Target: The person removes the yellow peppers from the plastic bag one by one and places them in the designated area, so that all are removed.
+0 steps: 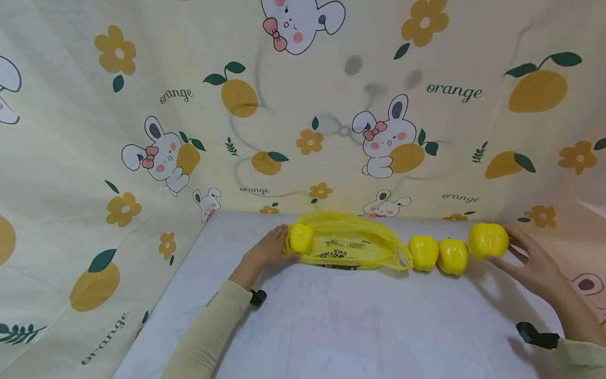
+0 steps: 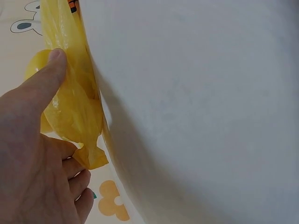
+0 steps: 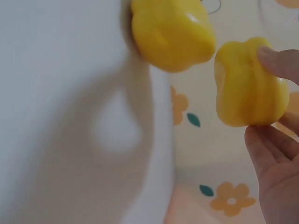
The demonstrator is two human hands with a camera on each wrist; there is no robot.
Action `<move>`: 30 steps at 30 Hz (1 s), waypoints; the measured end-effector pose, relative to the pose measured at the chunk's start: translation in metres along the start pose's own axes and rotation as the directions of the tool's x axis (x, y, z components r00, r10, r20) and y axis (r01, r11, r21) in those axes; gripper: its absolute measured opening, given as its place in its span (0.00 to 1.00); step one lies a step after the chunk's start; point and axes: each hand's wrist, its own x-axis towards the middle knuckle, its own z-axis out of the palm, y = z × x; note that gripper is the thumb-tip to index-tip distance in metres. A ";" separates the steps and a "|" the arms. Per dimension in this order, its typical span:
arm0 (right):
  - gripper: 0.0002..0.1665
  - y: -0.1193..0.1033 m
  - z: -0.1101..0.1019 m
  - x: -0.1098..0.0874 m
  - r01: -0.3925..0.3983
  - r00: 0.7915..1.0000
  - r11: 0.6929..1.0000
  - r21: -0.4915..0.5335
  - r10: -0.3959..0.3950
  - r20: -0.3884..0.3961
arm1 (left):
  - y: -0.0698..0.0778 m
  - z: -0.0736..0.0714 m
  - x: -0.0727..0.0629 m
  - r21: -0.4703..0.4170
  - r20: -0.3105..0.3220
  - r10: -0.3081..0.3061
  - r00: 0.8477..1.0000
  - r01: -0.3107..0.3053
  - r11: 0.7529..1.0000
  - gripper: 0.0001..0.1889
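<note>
A yellow plastic bag (image 1: 350, 231) with printing lies on its side on the table. One yellow bell pepper (image 1: 301, 238) sits at its left end, and I cannot tell how far inside. There my left hand (image 1: 271, 246) holds the bag, its thumb (image 2: 49, 74) pressed on the plastic and the other fingers partly hidden behind. Between thumb and fingertips, my right hand (image 1: 535, 263) pinches another yellow bell pepper (image 3: 250, 84), raised above the table. Two more yellow bell peppers, a left one (image 1: 423, 252) and a right one (image 1: 453, 256), stand side by side just right of the bag.
A white-covered table (image 1: 331, 326) spreads in front of me. Behind it and to the left hangs a cream cloth (image 1: 284, 116) printed with rabbits, oranges and flowers. The bag's handle loop (image 1: 404, 258) lies against the left loose pepper.
</note>
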 end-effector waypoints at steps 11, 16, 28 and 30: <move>0.62 0.023 0.001 0.002 -0.109 0.989 0.994 0.013 0.107 0.104 | 0.001 -0.001 -0.001 0.012 0.013 0.005 1.000 -0.006 1.000 0.58; 0.62 0.032 0.003 0.003 -0.115 0.985 0.993 0.031 0.110 0.131 | 0.001 0.000 0.001 0.023 0.014 0.006 1.000 -0.007 1.000 0.58; 0.64 0.039 0.005 0.002 -0.184 0.960 0.983 -0.022 0.184 0.211 | -0.001 0.000 0.002 0.041 0.018 0.005 1.000 -0.006 0.999 0.59; 0.63 0.040 0.005 0.001 -0.174 0.962 0.985 -0.013 0.173 0.212 | -0.001 -0.001 0.002 0.038 0.016 0.007 1.000 -0.007 0.999 0.59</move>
